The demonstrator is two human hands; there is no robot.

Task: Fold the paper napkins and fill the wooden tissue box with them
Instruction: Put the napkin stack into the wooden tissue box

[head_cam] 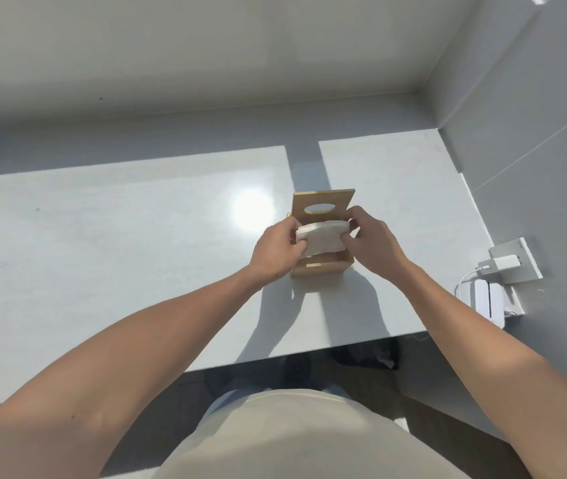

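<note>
A folded stack of white paper napkins (pixel 323 238) is held over the open wooden tissue box (pixel 323 267) on the white table. My left hand (pixel 275 248) grips the stack's left end and my right hand (pixel 372 245) grips its right end. The stack bows slightly and its lower part sits between the box walls. The box's lid (pixel 323 205), a wooden panel with an oval hole, stands upright behind the napkins. The inside of the box is hidden by the stack and my fingers.
The white table (pixel 119 254) reaches far to the left, with its front edge near my body. A wall socket with a white charger (pixel 506 262) and a white device (pixel 489 302) sit at the right edge. A grey wall rises on the right.
</note>
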